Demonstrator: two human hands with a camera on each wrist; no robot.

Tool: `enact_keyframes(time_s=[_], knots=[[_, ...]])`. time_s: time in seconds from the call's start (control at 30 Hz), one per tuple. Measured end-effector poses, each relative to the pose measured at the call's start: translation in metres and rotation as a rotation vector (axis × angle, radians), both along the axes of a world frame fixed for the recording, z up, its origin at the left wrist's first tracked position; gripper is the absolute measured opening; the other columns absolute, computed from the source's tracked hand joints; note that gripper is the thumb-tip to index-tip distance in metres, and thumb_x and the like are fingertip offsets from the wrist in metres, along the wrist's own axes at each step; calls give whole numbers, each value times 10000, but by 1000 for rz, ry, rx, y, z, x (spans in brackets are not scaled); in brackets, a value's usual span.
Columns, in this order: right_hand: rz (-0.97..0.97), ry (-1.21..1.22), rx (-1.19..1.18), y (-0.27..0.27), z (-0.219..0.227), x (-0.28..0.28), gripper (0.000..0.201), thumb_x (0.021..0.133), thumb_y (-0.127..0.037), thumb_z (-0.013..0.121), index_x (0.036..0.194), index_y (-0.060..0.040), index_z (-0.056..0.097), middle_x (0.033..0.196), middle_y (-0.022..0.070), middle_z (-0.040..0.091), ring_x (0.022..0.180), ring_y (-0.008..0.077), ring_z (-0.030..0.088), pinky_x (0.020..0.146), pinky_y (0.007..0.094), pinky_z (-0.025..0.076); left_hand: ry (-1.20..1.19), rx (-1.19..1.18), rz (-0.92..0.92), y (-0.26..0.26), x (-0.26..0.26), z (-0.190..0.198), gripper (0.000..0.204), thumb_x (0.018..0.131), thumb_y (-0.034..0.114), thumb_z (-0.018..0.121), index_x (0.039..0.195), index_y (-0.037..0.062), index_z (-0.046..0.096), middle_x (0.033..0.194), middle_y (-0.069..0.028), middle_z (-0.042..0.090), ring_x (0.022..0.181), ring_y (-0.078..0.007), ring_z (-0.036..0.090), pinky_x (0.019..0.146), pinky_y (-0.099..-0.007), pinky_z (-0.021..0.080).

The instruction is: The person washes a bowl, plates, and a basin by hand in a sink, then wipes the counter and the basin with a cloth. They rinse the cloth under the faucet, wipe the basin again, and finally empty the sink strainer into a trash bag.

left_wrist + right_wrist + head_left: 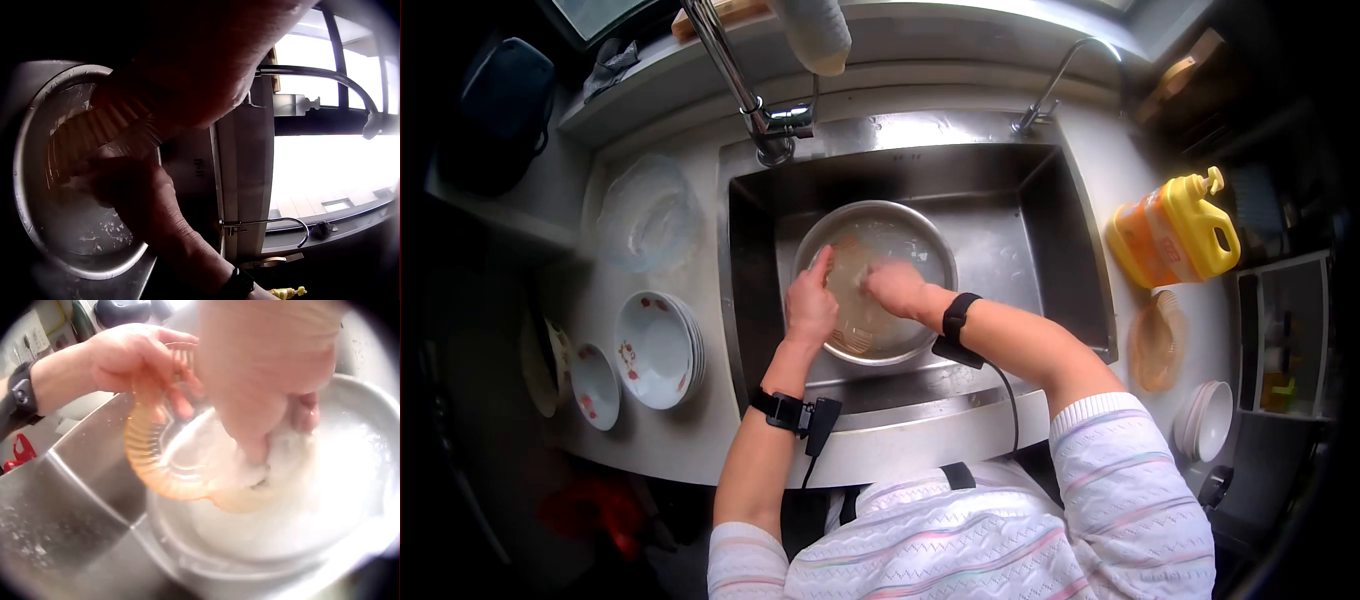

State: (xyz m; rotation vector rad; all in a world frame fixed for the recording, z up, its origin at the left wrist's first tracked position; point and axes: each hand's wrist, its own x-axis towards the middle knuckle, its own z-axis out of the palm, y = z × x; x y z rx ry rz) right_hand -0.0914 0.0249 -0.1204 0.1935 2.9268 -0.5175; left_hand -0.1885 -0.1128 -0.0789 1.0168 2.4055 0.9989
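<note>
My left hand point(810, 308) grips the edge of a clear orange dish with a ribbed, scalloped rim point(145, 456), thumb along its side. The dish is tilted, its lower part over and in the cloudy water of a round metal basin point(943, 245). Inside the dish, my right hand point(897, 288) has its fingers curled down around a whitish, cloth-like wad point(284, 453); most of the wad is hidden by the fingers and blurred. The left wrist view shows the dish's ribs point(94, 128) in shadow between both hands.
The basin stands in a steel sink point(1040, 230) below a tall tap point(735, 70). Left on the counter are stacked floral bowls point(655, 350) and a clear bowl point(650, 215). To the right are a yellow jug bottle point(1170, 235), another orange dish point(1157, 340) and white bowls point(1205, 422).
</note>
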Motion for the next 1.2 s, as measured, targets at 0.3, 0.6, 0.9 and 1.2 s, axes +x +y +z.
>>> enact_keyframes(time_s=[0.3,0.6,0.9,1.2], knots=[[-422,-270,-24,45,-9,14,257,741,-148,557,962,-46,640,1018,174,600,952,327,578,816,387,464,257,-181,-27,-1,9,33,581,749,9,452,1297,189,383,993,-155,523,847,-353,564,767,-429,457],[-423,376,-641,-21,29,-6,283,718,-156,589,964,-16,601,902,216,606,875,364,581,774,395,468,202,80,19,7,20,4,590,721,-27,439,1287,131,384,949,-181,525,868,-373,537,751,-441,439],[-180,-249,-87,6,1,17,199,752,-149,532,901,-65,634,909,156,625,846,329,601,738,402,481,207,-41,-62,10,32,33,597,689,-87,374,1249,109,433,1039,-155,560,943,-331,550,823,-371,451],[-798,75,-1188,98,62,64,298,784,-194,587,1060,-82,600,788,13,602,607,75,519,471,205,388,-571,455,56,-5,0,35,418,883,-15,411,1251,170,479,990,-34,581,774,-105,599,562,-184,497]])
